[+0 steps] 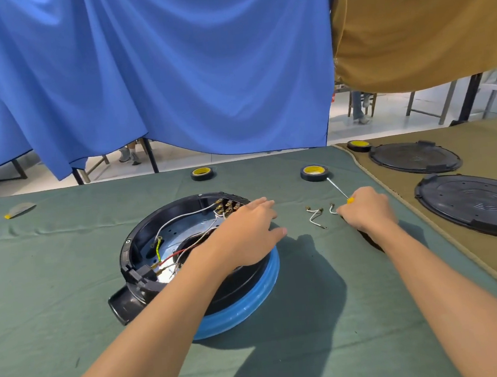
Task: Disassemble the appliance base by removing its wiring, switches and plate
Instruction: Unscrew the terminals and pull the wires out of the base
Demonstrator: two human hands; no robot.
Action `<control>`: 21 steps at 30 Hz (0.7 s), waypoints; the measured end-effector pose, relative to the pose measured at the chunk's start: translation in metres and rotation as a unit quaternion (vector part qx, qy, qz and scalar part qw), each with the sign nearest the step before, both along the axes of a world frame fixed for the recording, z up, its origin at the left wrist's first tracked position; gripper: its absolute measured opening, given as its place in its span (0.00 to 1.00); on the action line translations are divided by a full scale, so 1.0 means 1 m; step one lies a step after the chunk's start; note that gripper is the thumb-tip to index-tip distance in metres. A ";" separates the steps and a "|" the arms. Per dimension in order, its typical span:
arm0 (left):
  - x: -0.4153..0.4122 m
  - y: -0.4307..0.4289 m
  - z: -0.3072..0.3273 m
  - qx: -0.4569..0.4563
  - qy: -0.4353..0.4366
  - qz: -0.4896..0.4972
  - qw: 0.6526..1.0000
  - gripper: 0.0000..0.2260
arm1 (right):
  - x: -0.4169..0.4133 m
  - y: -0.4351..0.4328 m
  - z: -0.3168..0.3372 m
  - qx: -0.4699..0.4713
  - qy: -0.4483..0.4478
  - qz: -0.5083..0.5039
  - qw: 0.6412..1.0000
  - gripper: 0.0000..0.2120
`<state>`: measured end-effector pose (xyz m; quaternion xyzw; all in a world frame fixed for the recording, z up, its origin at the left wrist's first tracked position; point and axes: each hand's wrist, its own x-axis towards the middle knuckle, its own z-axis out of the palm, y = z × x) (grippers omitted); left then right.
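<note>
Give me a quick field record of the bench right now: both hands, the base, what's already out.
left hand: flat on the appliance base's right rim, fingers straight
right hand: holds the screwdriver, shaft pointing toward a tape roll
inside base: white, red and yellow-green wires; switch terminals at the far rim
already out: loose white wires on the green cloth between the hands
aside: two black plates on the brown cloth, right

Blue curtain (171, 74) behind green tablecloth (52, 265); a tape roll (202, 173) near its far edge.
</note>
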<state>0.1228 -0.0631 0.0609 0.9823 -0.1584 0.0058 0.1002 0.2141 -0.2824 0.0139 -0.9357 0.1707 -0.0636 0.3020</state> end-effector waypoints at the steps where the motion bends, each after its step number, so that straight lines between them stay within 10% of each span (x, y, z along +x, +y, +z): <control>1: 0.000 -0.001 -0.002 -0.008 -0.004 -0.002 1.000 0.22 | -0.002 0.001 0.001 0.001 -0.003 -0.001 1.000 0.11; 11: -0.001 -0.017 -0.001 -0.061 0.009 0.026 0.998 0.16 | -0.032 0.038 0.041 0.024 -0.069 0.211 0.975 0.12; 17: -0.002 0.052 0.024 0.021 -0.148 0.085 0.985 0.17 | -0.052 0.057 0.060 -0.035 -0.065 0.319 0.945 0.09; 21: 0.001 0.114 0.013 0.089 -0.026 0.185 0.978 0.26 | -0.062 0.074 0.064 -0.064 -0.083 0.364 0.925 0.09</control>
